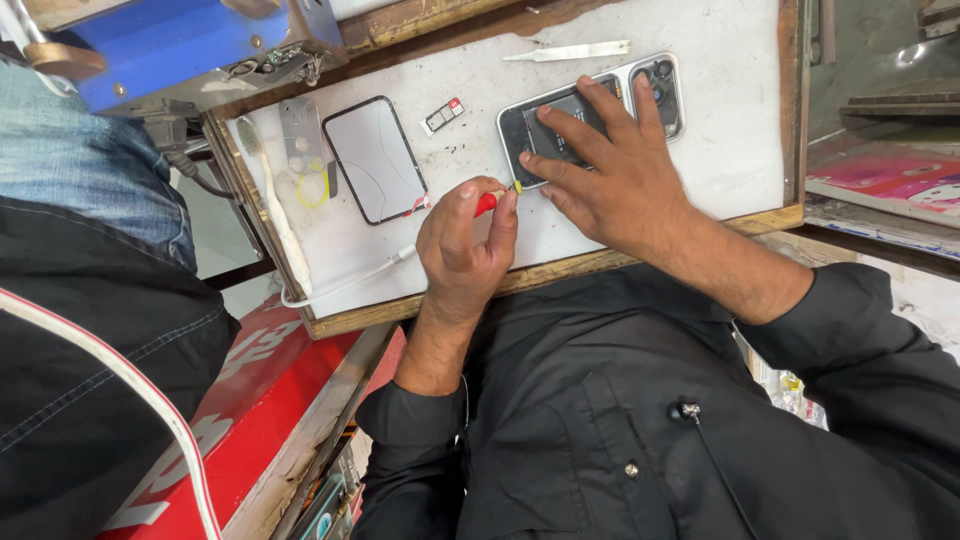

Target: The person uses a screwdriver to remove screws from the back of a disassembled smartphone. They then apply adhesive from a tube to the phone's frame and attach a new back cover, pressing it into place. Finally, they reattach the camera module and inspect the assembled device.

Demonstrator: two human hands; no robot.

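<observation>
Working on an opened phone (590,118) at a small white bench (720,150), seen from the head camera.

Looking down on a scuffed white worktop framed in wood, with a red panel (260,400) at seven o'clock, a blue block (170,45) at eleven o'clock and a cluttered ledge at three o'clock. Lying at one o'clock: one phone, back up, camera cluster outward. Pressing flat on it, fingers spread wide and gripping nothing: the right hand (610,165). Pinching one red-handled screwdriver (487,203) between curled thumb and fingers, tip touching the phone's near edge: the left hand (462,245). Resting at eleven o'clock: one cracked glass panel (375,158), one small metal plate (299,133), one card tray (443,115). Lying at twelve o'clock: one pale pry tool (568,51). Trailing along the near edge: one white cable (345,285). Standing at nine o'clock: one other person in jeans (80,150).
</observation>
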